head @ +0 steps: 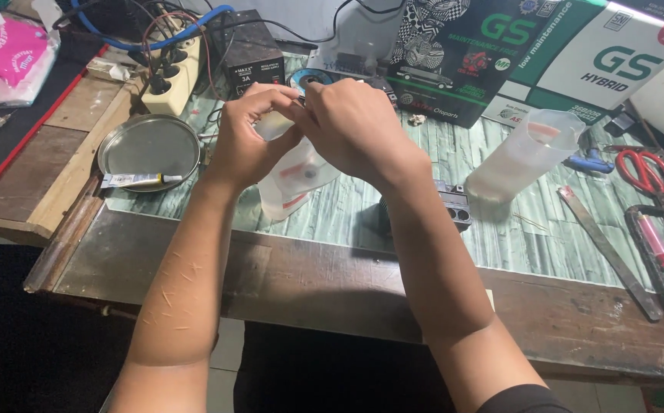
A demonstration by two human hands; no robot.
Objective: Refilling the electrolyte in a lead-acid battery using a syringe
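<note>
Translucent plastic bottle [295, 177] — held above the near part of the green-planked tabletop [500, 229], between the round metal tray [148, 149] and the clear measuring jug [523, 153]. Left hand [249, 138] curled about the upper part, fingers closed on the neck; right hand [355, 126] pinched shut at the very top, on what seems the cap or nozzle, though hidden by the knuckles. Best done, probably, with the left grip firm but not squeezing the soft wall, and the right fingertips turning squarely over the mouth — no tilting while liquid may sit inside. Long axis running near upright, leaning a little: mouth up and away toward the far edge, base down and toward the body, hanging just clear of the surface or barely touching it; cannot tell which. Small black battery case [454, 205] just beside the right forearm.
</note>
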